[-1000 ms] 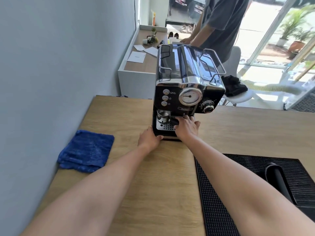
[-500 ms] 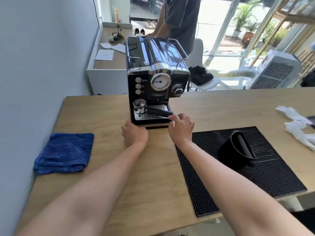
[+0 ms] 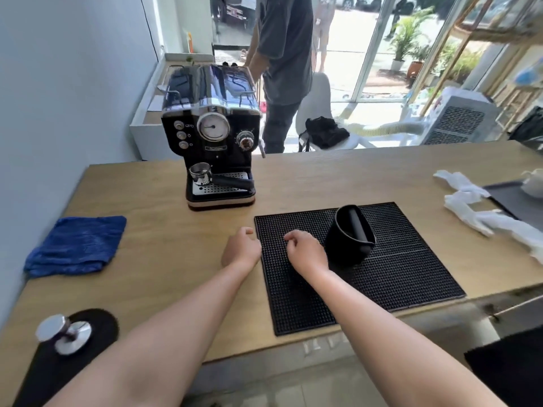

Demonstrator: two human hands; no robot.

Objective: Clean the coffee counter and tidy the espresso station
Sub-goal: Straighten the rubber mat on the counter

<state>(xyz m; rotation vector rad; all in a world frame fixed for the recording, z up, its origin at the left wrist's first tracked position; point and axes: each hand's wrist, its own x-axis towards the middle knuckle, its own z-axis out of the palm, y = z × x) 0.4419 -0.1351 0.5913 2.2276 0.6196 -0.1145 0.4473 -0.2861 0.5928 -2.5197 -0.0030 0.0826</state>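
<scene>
Now both hands hover empty and loosely curled over the wooden counter [image 3: 323, 177]: the left hand [image 3: 242, 247] just off the black bar mat's [image 3: 396, 277] left edge, the right hand [image 3: 305, 250] over the mat. At 12 o'clock from them stands the espresso machine [image 3: 213, 133], a portafilter [image 3: 217, 178] resting on its drip tray. The knock box [image 3: 348, 235] sits on the mat at 3 o'clock from the right hand. A blue cloth [image 3: 78, 245] lies at 9 o'clock, a tamper [image 3: 63, 333] at 7 o'clock.

Teapot [image 3: 534, 183] cut by right edge, white cloths [image 3: 482, 210] blurred
</scene>
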